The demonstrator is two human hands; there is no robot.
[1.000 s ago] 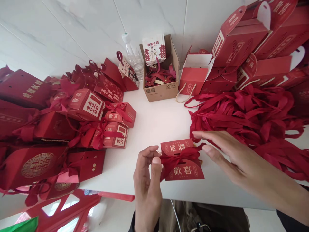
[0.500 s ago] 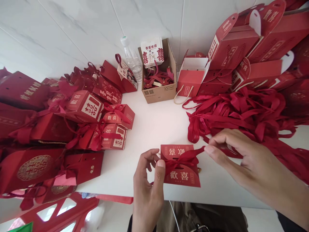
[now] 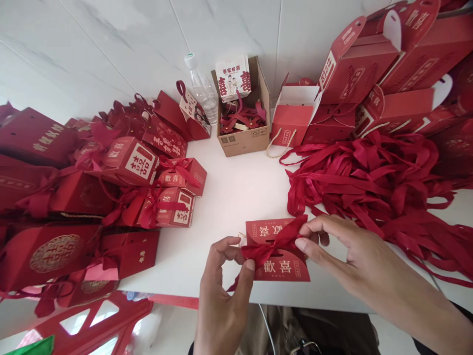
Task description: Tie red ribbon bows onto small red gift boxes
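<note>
A small red gift box point(image 3: 284, 267) with gold characters lies near the front edge of the white table point(image 3: 236, 192). A red ribbon bow point(image 3: 275, 242) crosses its middle. My left hand point(image 3: 225, 291) pinches the bow's left loop between thumb and fingers. My right hand point(image 3: 343, 256) pinches the right loop at the box's upper right corner. Both hands rest just above the box.
A heap of loose red ribbons point(image 3: 377, 182) lies at the right. Finished ribboned boxes point(image 3: 173, 195) and bags crowd the left. At the back stand a cardboard carton point(image 3: 246, 133), a plastic bottle point(image 3: 203, 88) and large red boxes point(image 3: 369, 59).
My right hand has come in from the ribbon tail and closed on the bow's right loop. My left hand has shifted slightly down, keeping hold of the left loop.
</note>
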